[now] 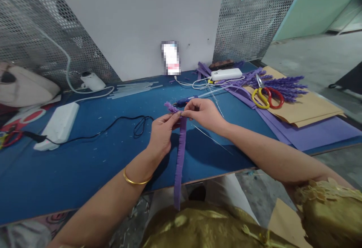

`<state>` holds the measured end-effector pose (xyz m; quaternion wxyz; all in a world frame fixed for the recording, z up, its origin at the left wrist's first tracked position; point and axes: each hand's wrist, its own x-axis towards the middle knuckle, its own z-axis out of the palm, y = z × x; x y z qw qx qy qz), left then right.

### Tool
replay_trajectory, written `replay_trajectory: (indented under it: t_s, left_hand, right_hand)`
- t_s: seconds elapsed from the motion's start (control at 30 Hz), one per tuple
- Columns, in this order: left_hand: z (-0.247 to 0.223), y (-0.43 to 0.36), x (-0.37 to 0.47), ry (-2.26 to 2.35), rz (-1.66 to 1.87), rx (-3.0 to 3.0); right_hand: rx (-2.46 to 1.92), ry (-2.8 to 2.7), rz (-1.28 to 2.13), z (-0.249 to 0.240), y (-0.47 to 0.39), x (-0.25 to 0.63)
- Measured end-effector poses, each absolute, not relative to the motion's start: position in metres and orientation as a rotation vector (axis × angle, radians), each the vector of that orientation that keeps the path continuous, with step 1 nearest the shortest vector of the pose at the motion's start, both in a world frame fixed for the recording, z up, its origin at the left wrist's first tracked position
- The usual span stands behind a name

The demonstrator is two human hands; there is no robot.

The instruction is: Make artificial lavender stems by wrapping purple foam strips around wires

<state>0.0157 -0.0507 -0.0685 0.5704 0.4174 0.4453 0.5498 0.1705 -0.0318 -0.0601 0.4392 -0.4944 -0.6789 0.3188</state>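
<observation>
A purple paper flower spike [171,107] pokes out to the upper left of my fingers, wound at its base with a fringed purple paper strip [180,161]. The strip hangs down past the table's front edge. My left hand [165,127] is closed in a pinch around the spike's base. Pressed close beside it, my right hand [202,113] pinches where the strip meets the spike; the fingertips hide the exact join. A thin wire [212,138] stretches toward the lower right from the fingers. Just behind the hands lies a blue glue gun [185,101], partly covered by my right hand.
Scissors with red and yellow handles [267,98] rest among finished purple sprigs [294,86], brown paper [308,110] and purple sheets [325,133]. Clear glue sticks [135,88] lie at the back. A white power strip [60,121] with a black cord [104,129] is left; a phone [171,57] stands behind.
</observation>
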Motion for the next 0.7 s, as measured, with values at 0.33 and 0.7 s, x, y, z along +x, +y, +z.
replay_trajectory:
  t_s: [0.33, 0.7]
  left_hand:
    - [-0.074, -0.050, 0.016, 1.109, 1.391, 0.956]
    - [-0.080, -0.050, 0.020, 1.098, 1.389, 0.947]
  right_hand:
    - [-1.306, -2.007, 0.364, -0.053, -0.047, 0.166]
    - [-1.367, -2.105, 0.116, -0.064, -0.047, 0.160]
